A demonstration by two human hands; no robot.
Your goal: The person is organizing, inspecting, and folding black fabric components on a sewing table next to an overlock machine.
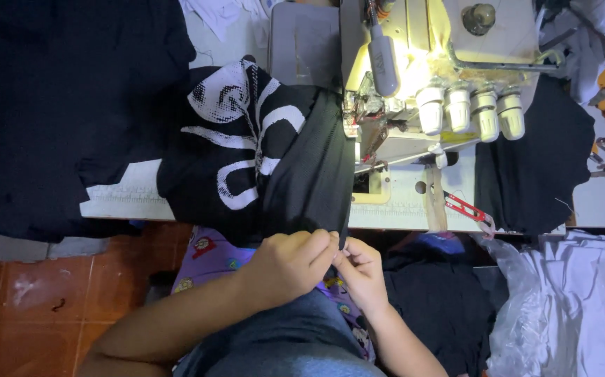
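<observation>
Left of the overlock sewing machine point(428, 77), a black printed garment point(260, 160) drapes off the table edge point(128, 199). Below the machine, my left hand point(290, 265) pinches the garment's lower edge, and my right hand point(360, 269) pinches it just beside. Red thread snips point(464, 207) lie below the machine's right side.

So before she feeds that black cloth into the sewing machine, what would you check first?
1. Both hands pinch the edge of the black printed fabric: left hand and right hand meet on it: ok.
2. Fabric reaches the cream sewing machine at its needle area: ok.
3. Edges lined up between the fingers: cannot tell.
4. Machine lamp lit: ok.
5. Red-handled thread snips lie apart from the fabric on the white table: ok.
6. Threads fed through properly: cannot tell.
</observation>
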